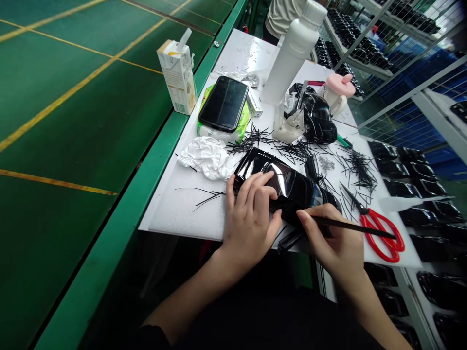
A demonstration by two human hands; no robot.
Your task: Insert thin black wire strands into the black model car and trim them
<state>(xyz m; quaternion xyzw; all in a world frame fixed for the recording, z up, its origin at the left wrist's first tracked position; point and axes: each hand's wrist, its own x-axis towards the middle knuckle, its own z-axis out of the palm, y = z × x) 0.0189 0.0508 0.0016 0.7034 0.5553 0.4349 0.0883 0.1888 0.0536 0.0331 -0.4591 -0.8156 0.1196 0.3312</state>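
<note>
A glossy black toy car body lies on the white work mat near the front edge. My left hand rests over its near side, fingers curled on the roof, holding it down. My right hand pinches a thin black stick-like tool whose tip meets the car's side. Loose thin black strips are scattered on the mat behind the car.
Red-handled scissors lie right of my hand. Behind are a crumpled white cloth, a phone on a green pack, a drink carton, a white bottle, another black car body and a pink-lidded cup. Racks of black shells stand right. A person stands beyond.
</note>
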